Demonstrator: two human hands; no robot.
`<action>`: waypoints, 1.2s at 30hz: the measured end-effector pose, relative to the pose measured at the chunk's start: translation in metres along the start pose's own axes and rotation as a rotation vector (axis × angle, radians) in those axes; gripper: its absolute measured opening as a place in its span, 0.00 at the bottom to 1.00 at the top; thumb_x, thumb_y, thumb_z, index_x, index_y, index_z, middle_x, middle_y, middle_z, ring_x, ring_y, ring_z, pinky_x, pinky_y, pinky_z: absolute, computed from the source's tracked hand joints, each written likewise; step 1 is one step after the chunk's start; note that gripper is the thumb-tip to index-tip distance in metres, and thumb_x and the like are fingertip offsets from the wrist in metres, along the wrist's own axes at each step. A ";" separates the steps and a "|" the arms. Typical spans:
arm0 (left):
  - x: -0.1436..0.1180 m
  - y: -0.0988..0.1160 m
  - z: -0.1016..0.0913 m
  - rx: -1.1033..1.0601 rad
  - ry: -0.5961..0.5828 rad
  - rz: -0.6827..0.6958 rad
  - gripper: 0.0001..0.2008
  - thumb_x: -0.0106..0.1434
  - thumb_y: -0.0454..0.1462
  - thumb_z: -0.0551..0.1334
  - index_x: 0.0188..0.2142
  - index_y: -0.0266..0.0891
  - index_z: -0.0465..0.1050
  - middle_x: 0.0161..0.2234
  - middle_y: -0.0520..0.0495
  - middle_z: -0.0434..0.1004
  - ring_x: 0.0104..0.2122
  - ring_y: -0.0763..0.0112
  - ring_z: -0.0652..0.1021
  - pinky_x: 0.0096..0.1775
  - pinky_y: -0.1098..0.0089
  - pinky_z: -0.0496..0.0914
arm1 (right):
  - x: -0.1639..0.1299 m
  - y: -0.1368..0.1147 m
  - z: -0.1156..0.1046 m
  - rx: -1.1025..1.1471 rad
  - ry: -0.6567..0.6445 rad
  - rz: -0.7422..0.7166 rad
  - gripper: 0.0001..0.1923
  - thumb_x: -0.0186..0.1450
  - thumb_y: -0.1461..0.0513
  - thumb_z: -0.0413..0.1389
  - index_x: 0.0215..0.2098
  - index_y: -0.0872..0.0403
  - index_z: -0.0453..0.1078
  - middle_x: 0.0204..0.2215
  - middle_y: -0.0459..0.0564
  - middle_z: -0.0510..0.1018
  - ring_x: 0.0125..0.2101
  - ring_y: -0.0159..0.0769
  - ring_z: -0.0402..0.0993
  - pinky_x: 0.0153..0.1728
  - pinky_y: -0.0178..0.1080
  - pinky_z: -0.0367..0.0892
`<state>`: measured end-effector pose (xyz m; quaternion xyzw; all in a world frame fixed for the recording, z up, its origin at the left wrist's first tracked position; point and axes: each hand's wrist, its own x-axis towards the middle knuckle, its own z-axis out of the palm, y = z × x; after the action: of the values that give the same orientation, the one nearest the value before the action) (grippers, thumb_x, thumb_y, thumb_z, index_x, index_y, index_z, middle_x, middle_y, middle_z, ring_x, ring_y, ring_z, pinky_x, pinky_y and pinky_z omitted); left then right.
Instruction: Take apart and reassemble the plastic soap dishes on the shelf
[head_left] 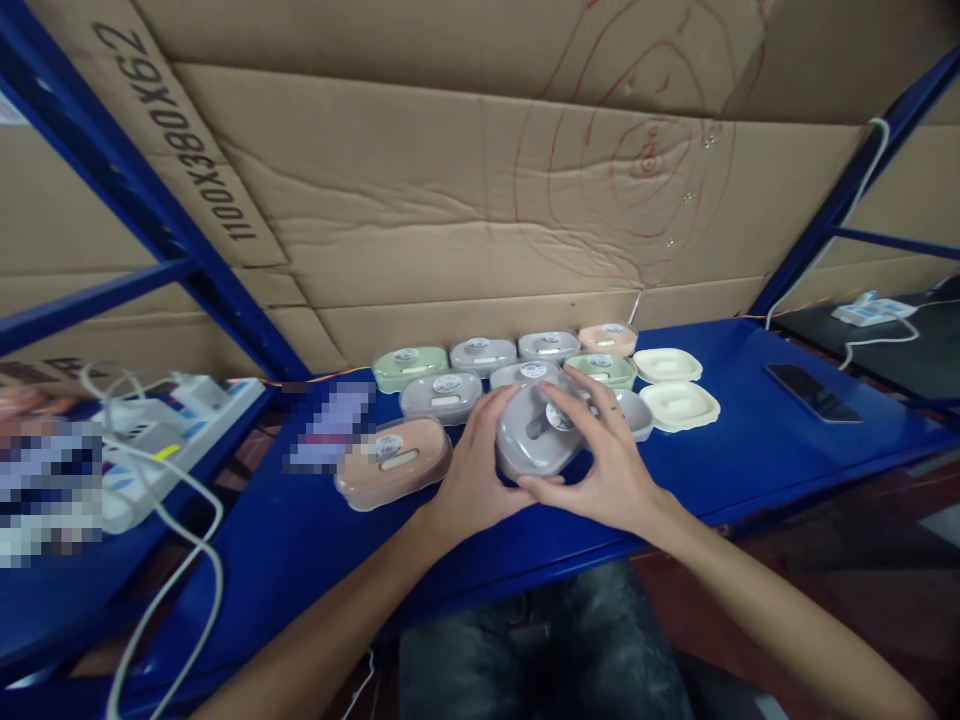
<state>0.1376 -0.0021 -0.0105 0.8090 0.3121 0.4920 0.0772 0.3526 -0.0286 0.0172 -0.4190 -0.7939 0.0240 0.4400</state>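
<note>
My left hand (480,465) and my right hand (611,460) are curled around a grey soap box (532,440) with a clear lid and a round sticker. It is tilted, just above the front part of the blue table. Behind and to the left stand several similar lidded boxes: an orange-pink box (397,465), a grey box (442,400), and a green box (409,370). Another green box (600,370) is behind my right fingers. A small grey piece (634,415), partly hidden by that hand, sits beside two cream trays (679,405).
A dark phone (814,392) lies on the right of the blue table (735,470). Cardboard (450,200) closes off the back, between blue metal posts (150,180). At left are a power strip (180,440) and loose white cables (210,560).
</note>
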 end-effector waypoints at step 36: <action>0.028 -0.021 -0.033 0.023 0.406 -0.284 0.40 0.61 0.48 0.76 0.67 0.43 0.63 0.62 0.39 0.73 0.56 0.52 0.80 0.59 0.50 0.76 | 0.039 0.048 -0.055 1.003 -0.220 0.528 0.65 0.61 0.20 0.27 0.78 0.45 0.62 0.63 0.61 0.82 0.62 0.68 0.79 0.54 0.74 0.76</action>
<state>0.1097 0.0249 0.0180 0.6425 0.4376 0.6249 0.0720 0.4129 0.0113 0.0584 -0.3383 -0.5951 0.5498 0.4787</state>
